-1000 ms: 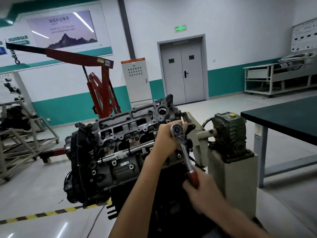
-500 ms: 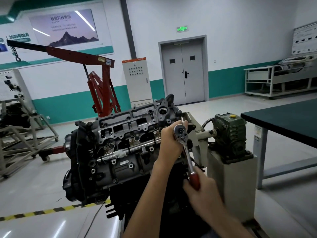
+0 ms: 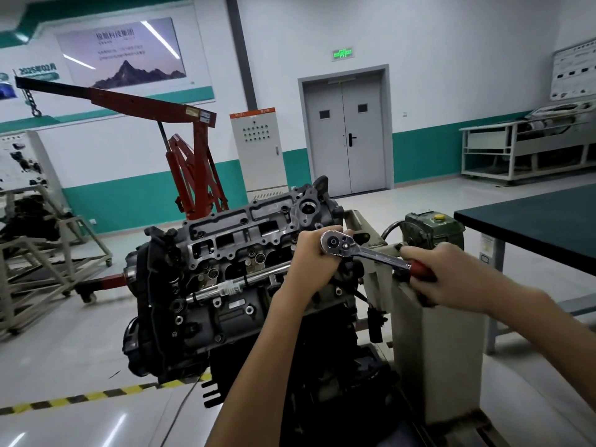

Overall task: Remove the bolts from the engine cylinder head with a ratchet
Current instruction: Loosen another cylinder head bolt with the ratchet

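Note:
The dark engine cylinder head [image 3: 238,240] sits tilted on its stand in the middle of the view, with several bolts along its top face. A chrome ratchet [image 3: 364,251] with a red handle lies across the head's right end, its round head to the left. My left hand [image 3: 311,256] wraps around the ratchet's head and hides the socket and bolt beneath. My right hand [image 3: 448,274] grips the red handle, which points right and slightly down. A long chrome bar [image 3: 232,283] lies across the engine's front.
The engine stand's beige post [image 3: 432,337] and green gearbox [image 3: 433,229] stand just right of the engine. A dark-topped table [image 3: 535,221] is at far right. A red engine hoist [image 3: 193,175] stands behind, a metal frame trolley [image 3: 42,269] at left. Yellow-black tape [image 3: 96,396] marks the floor.
My right hand has swung the ratchet handle from pointing down toward me up and out to the right. My left hand has stayed on the ratchet's head.

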A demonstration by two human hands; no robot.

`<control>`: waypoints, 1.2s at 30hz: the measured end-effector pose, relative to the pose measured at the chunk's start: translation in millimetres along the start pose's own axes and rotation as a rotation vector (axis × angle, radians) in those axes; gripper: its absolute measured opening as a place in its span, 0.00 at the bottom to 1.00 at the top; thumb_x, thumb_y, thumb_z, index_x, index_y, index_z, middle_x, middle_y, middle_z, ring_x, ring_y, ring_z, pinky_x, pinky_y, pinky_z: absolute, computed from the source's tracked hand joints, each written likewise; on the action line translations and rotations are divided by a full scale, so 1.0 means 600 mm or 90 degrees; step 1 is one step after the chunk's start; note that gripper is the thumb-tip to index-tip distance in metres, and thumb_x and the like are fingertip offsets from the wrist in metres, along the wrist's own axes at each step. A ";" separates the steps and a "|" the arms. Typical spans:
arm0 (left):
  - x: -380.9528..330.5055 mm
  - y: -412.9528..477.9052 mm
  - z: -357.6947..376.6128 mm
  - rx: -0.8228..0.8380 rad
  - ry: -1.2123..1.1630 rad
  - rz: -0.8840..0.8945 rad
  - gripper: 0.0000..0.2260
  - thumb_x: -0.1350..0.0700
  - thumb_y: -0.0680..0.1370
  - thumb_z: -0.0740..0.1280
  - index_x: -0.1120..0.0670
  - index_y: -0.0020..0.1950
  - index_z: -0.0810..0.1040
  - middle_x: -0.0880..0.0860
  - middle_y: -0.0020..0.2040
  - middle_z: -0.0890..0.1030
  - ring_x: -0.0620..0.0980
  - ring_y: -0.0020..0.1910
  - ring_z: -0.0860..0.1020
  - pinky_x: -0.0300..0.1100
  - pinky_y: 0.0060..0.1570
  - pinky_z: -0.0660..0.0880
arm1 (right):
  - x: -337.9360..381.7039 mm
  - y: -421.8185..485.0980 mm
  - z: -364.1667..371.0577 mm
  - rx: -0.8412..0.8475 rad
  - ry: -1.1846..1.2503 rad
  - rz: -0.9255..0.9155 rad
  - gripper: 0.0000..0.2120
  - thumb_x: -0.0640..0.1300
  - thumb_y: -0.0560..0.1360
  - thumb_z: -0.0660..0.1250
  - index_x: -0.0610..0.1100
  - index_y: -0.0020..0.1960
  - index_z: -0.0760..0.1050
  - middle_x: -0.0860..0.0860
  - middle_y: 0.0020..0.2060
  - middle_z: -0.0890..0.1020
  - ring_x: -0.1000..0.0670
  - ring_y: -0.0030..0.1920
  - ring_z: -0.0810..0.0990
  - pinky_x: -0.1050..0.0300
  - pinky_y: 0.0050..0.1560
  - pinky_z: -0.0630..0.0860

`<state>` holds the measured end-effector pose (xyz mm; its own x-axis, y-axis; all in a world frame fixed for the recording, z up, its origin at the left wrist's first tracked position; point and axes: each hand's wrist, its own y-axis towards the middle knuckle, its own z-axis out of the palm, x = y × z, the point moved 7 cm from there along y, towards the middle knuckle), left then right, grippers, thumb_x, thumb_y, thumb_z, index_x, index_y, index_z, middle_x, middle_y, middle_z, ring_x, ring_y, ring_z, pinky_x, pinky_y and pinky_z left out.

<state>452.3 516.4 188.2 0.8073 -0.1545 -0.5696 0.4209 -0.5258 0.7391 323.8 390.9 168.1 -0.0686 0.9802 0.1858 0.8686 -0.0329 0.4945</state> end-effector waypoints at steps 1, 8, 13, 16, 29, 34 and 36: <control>0.001 -0.004 0.002 -0.014 -0.019 -0.008 0.19 0.61 0.80 0.64 0.56 0.29 0.66 0.48 0.26 0.65 0.45 0.28 0.62 0.41 0.30 0.60 | 0.000 -0.003 0.003 -0.019 0.004 0.008 0.10 0.41 0.71 0.69 0.50 0.50 0.72 0.59 0.28 0.74 0.61 0.30 0.77 0.71 0.33 0.72; -0.010 -0.017 0.010 -0.137 -0.093 -0.008 0.21 0.61 0.81 0.63 0.59 0.30 0.60 0.51 0.28 0.60 0.47 0.28 0.58 0.46 0.30 0.57 | 0.113 -0.069 0.149 -0.166 0.369 0.231 0.09 0.38 0.71 0.69 0.40 0.50 0.74 0.44 0.31 0.78 0.55 0.26 0.74 0.67 0.29 0.71; -0.003 -0.018 0.011 -0.100 -0.101 -0.043 0.20 0.62 0.80 0.64 0.60 0.31 0.60 0.50 0.28 0.60 0.44 0.28 0.58 0.41 0.30 0.58 | 0.142 -0.057 0.170 -0.119 0.463 0.240 0.08 0.35 0.71 0.67 0.42 0.49 0.72 0.51 0.28 0.73 0.59 0.23 0.73 0.69 0.26 0.69; -0.004 -0.014 0.001 -0.030 -0.021 -0.012 0.19 0.59 0.79 0.65 0.61 0.31 0.65 0.47 0.27 0.65 0.44 0.27 0.62 0.40 0.29 0.61 | 0.073 -0.053 0.109 -0.068 0.280 0.177 0.07 0.35 0.70 0.67 0.39 0.48 0.75 0.49 0.28 0.75 0.54 0.27 0.72 0.56 0.32 0.75; -0.013 -0.012 0.010 -0.120 -0.088 -0.010 0.21 0.59 0.81 0.63 0.53 0.29 0.62 0.48 0.27 0.61 0.47 0.27 0.60 0.47 0.30 0.60 | 0.088 -0.065 0.130 -0.140 0.320 0.221 0.06 0.37 0.71 0.68 0.38 0.46 0.74 0.44 0.30 0.76 0.53 0.27 0.73 0.65 0.29 0.69; -0.014 -0.012 0.014 -0.132 -0.090 -0.030 0.21 0.62 0.80 0.63 0.52 0.31 0.59 0.45 0.28 0.59 0.42 0.28 0.57 0.42 0.31 0.58 | 0.169 -0.053 0.186 -0.129 0.561 0.257 0.08 0.35 0.71 0.65 0.48 0.41 0.72 0.49 0.25 0.73 0.56 0.22 0.71 0.65 0.26 0.70; -0.010 -0.012 0.011 -0.091 -0.069 -0.021 0.20 0.61 0.80 0.64 0.54 0.31 0.62 0.46 0.27 0.61 0.43 0.27 0.59 0.41 0.30 0.59 | 0.130 -0.060 0.145 -0.120 0.427 0.223 0.09 0.33 0.70 0.66 0.45 0.38 0.71 0.51 0.25 0.71 0.58 0.25 0.71 0.69 0.27 0.67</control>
<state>441.9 515.4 183.8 0.7463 -0.2318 -0.6240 0.5070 -0.4095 0.7585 330.2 485.4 90.9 -0.1400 0.5810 0.8017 0.8002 -0.4105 0.4372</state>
